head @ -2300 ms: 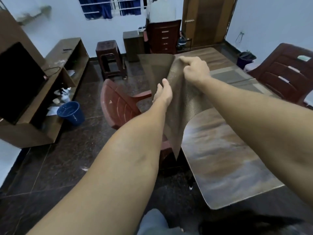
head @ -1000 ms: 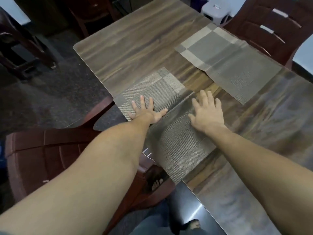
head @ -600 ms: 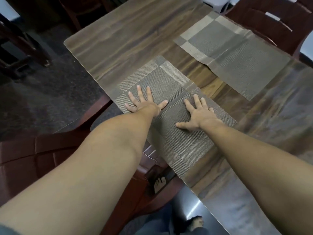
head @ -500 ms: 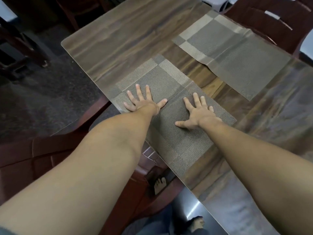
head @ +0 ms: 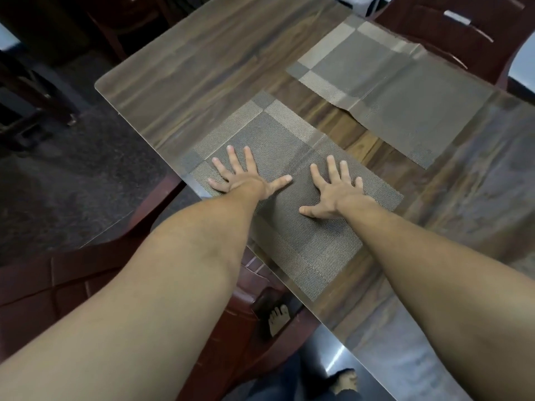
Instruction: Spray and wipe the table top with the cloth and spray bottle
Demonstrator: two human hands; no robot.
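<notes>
left hand: lying flat, fingers spread, on the near placemat
right hand: pressing flat, fingers apart, beside it
table: bearing both mats

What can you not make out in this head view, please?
- Spray bottle and cloth: neither shows in the head view; whether they are off frame cannot be told.
- Near placemat: head view, partly covered by the left hand and right hand.
- Table: head view, right end cut off by the frame edge.
- Far chair: head view, mostly cut off by the top edge.
</notes>
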